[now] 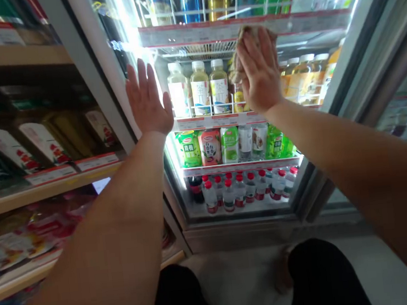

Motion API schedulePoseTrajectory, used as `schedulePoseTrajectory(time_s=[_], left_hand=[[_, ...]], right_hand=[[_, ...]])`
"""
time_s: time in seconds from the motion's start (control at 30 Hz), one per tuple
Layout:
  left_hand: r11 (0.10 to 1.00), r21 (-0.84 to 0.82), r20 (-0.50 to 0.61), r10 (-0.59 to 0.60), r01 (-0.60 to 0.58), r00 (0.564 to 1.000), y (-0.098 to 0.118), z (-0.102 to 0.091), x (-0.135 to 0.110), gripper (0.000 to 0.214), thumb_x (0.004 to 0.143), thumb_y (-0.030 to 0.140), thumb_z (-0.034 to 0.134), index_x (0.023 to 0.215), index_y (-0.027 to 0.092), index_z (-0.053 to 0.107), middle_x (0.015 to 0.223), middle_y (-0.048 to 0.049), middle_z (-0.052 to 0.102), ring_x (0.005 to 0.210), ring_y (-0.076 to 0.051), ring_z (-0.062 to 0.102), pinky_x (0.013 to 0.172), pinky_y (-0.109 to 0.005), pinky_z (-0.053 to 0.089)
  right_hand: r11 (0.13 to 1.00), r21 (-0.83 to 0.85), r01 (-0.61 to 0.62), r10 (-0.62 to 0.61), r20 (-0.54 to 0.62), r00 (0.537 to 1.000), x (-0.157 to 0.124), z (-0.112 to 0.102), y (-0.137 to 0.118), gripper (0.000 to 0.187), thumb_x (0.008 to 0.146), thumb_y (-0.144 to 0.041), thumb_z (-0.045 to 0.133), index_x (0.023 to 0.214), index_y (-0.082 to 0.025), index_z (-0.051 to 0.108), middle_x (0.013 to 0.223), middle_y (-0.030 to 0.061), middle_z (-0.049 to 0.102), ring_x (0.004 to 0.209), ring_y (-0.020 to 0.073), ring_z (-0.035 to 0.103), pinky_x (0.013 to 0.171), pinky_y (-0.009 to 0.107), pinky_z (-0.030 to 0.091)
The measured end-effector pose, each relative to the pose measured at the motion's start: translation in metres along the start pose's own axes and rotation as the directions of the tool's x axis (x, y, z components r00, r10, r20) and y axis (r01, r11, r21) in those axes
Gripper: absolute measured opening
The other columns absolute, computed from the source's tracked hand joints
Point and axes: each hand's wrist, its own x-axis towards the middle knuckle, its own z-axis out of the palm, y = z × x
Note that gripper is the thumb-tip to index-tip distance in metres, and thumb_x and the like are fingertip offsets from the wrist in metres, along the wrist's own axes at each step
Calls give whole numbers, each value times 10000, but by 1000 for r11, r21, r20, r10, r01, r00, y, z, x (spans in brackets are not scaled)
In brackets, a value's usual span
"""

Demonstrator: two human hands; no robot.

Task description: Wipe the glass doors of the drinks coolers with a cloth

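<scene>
Cloth (238, 67): soft, light, limp. It is pinned flat under the right grip (259, 72), fingers spread, against the glass door (237, 206). Best held by palm pressure at its middle; edges judged likely to bunch. Left grip (147, 100) is spread flat, well to the left.

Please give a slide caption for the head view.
Right hand presses a cloth against the fridge door; left hand spread open beside it.

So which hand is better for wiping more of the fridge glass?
Probably the right hand: it presses the cloth flat against the glass door. The left hand is bare and open-palmed near the door's left edge, holding nothing.
</scene>
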Motion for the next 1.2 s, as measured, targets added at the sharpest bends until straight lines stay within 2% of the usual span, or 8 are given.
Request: schedulePoseTrajectory(time_s=[0.27, 0.37, 0.53, 0.73, 0.9, 1.0, 1.13, 1.2], left_hand=[[1000, 8, 37, 27, -27, 999, 3, -5, -1, 810, 1114, 610, 206, 1724, 78, 219, 1821, 10, 100, 1690, -216, -51, 1411, -509, -8], [1000, -9, 40, 19, -18, 999, 3, -6, -1, 829, 1100, 641, 238, 1723, 93, 220, 1822, 9, 109, 1690, -210, -60, 1411, -504, -18], [999, 39, 36, 17, -18, 999, 6, -8, -2, 849, 1092, 641, 163, 1716, 70, 243, 1818, -8, 139, 1690, -203, -41, 1411, -467, 0], [999, -40, 57, -7, 10, 998, 9, -11, -1, 869, 1077, 670, 254, 1717, 82, 244, 1819, -23, 139, 1691, -224, -47, 1409, -500, -23], [1000, -16, 57, -22, 23, 998, 8, -10, -1, 849, 1065, 646, 223, 1724, 110, 234, 1820, 20, 111, 1679, -155, -96, 1404, -427, -53], [999, -22, 72, -35, 37, 997, 7, -8, -1, 897, 1037, 681, 177, 1726, 109, 214, 1820, 42, 73, 1656, -116, -170, 1393, -390, -95], [996, -78, 100, -44, 52, 994, 8, -7, -1, 925, 1025, 698, 108, 1732, 102, 128, 1816, 88, 45, 1576, -100, -356, 1371, -454, -136], [998, -40, 76, -35, 38, 997, 9, -7, -2, 936, 1034, 708, 81, 1725, 80, 155, 1819, 61, 61, 1615, -118, -290, 1376, -455, -102]], right_hand=[[997, -40, 64, -62, 45, 997, 11, -1, -19, 586, 1057, -210, 385, 1637, -142, 425, 1737, 57, 373, 1669, 296, 171, 1388, 609, 133], [999, -20, 46, -46, 42, 998, 6, 6, -22, 597, 1031, -261, 389, 1620, -238, 480, 1717, -16, 405, 1668, 259, 199, 1395, 574, 134], [989, 140, 49, -50, 4, 999, 28, 20, -24, 605, 965, -356, 430, 1553, -429, 550, 1663, -180, 420, 1646, 236, 272, 1400, 506, 138], [996, 61, 69, -75, 89, 993, 7, 13, -46, 618, 1009, -236, 386, 1613, -268, 514, 1707, -48, 404, 1656, 243, 242, 1398, 567, 168], [990, 89, 110, -125, 178, 976, 35, 19, -50, 669, 935, -280, 436, 1592, -374, 525, 1695, -124, 391, 1659, 202, 222, 1409, 482, 112], [997, 66, 40, -51, 178, 983, 56, 29, -60, 656, 937, -287, 408, 1563, -429, 544, 1688, -167, 379, 1660, 151, 196, 1402, 397, 74], [998, 68, 15, -29, 207, 978, 25, 34, -84, 678, 964, -258, 422, 1637, -320, 485, 1721, -125, 330, 1674, 206, 151, 1415, 503, 87], [994, 99, 42, -67, 262, 963, 3, 32, -90, 696, 945, -260, 493, 1634, -362, 475, 1715, -141, 327, 1674, 231, 158, 1408, 564, 126]])
